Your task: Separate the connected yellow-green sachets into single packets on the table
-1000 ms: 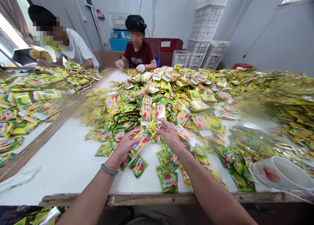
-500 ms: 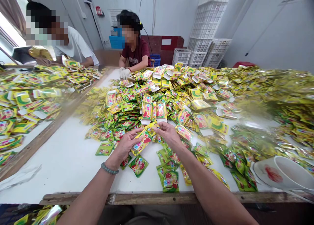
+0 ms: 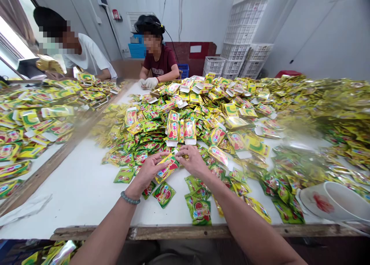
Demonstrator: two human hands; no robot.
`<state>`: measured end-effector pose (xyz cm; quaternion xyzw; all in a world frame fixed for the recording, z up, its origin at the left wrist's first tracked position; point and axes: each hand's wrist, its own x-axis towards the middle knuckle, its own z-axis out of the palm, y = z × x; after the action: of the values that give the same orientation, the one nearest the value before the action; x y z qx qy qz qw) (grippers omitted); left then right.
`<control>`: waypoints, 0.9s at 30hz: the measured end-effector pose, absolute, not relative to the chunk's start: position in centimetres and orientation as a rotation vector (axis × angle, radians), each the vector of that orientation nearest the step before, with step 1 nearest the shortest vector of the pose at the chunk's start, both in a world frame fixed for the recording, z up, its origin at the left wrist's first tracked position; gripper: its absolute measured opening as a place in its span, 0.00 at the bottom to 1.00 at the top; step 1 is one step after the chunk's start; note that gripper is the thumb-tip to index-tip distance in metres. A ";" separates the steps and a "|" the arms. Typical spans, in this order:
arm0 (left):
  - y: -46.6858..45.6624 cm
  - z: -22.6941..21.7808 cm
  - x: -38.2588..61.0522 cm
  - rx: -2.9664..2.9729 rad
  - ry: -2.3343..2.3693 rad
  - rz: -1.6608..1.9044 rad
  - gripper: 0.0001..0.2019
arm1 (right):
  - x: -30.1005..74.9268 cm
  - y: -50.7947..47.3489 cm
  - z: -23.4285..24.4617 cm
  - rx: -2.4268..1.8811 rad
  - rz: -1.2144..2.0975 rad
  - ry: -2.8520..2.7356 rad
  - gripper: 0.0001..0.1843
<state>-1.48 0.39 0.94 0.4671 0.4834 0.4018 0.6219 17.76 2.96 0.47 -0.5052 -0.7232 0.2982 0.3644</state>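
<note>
My left hand (image 3: 148, 170) grips a small yellow-and-green carton (image 3: 167, 167) with red fruit pictures, tilted up to the right above the white table. At the carton's upper end, where a bit of white flap shows, the bent fingers of my right hand (image 3: 192, 161) pinch its edge. A green sachet (image 3: 164, 194) lies just below the carton. More sachets (image 3: 199, 211) are under my right forearm. Straight beyond my hands, a few cartons (image 3: 173, 132) stand against a heap of green sachets (image 3: 150, 137).
Cartons (image 3: 199, 88) top the heap, with yellow packets (image 3: 318, 103) to the right. A white cup (image 3: 315, 201) stands near the front right edge. A wooden strip (image 3: 58, 162) divides the table at left. Two people sit opposite, one wearing white gloves (image 3: 150, 83). Crates (image 3: 245, 33) are stacked behind.
The yellow sachet between my right fingers at the carton's open end no longer shows. My right hand has moved slightly left onto that end. The gloved hands opposite have shifted.
</note>
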 end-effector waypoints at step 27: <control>0.7 0.8 -1.8 0.800 1.193 0.946 0.33 | 21.3 4.9 -0.9 -1.752 0.506 -1.928 0.12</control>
<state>-1.76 0.71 0.82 0.3523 0.5257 0.4168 0.6526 21.33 4.93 -0.86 -0.6406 -0.7049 0.1852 0.2416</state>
